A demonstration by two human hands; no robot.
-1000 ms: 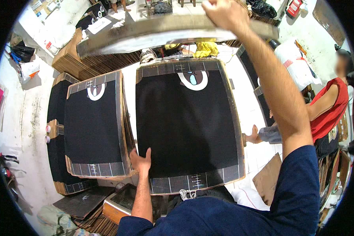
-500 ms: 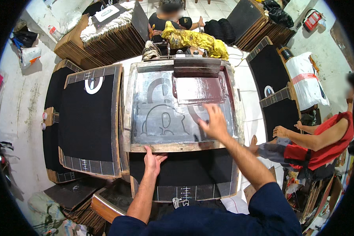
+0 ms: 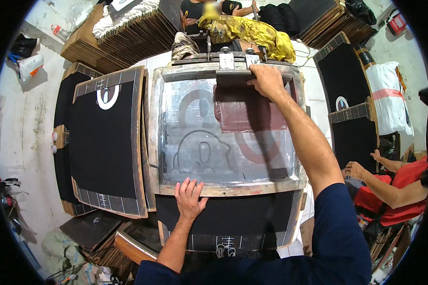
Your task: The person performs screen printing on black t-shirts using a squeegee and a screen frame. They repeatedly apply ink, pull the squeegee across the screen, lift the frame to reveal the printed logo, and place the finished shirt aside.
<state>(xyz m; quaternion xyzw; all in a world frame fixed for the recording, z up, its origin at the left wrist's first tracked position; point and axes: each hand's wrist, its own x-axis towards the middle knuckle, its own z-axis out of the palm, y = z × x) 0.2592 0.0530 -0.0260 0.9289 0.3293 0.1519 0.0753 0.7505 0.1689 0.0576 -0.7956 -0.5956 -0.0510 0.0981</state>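
Note:
A screen-printing frame (image 3: pixel 233 189) with a pale wooden rim lies over a board covered in black cloth (image 3: pixel 228 214). Its grey mesh (image 3: pixel 202 116) carries a rounded figure and ring shapes. Dark maroon ink (image 3: pixel 245 121) covers the upper right part of the mesh. At the far rim leans a wide squeegee (image 3: pixel 233 79), and my right hand (image 3: pixel 268 81) grips its top edge near the right end. My left hand (image 3: pixel 189 197) lies on the near rim, left of the middle, fingers spread over the wood and thumb apart.
Left stands a board with black cloth (image 3: pixel 109 147) bearing a white ring print. More cloth-covered boards (image 3: pixel 345 80) are on the right, beside a white package (image 3: pixel 389 97). A person in red (image 3: pixel 404 185) reaches toward them. Another person sits beyond a yellow cloth (image 3: pixel 252 35).
My right hand has moved from above the mesh to the far rim and taken hold of the squeegee. My left hand's fingers now lie on top of the near rim.

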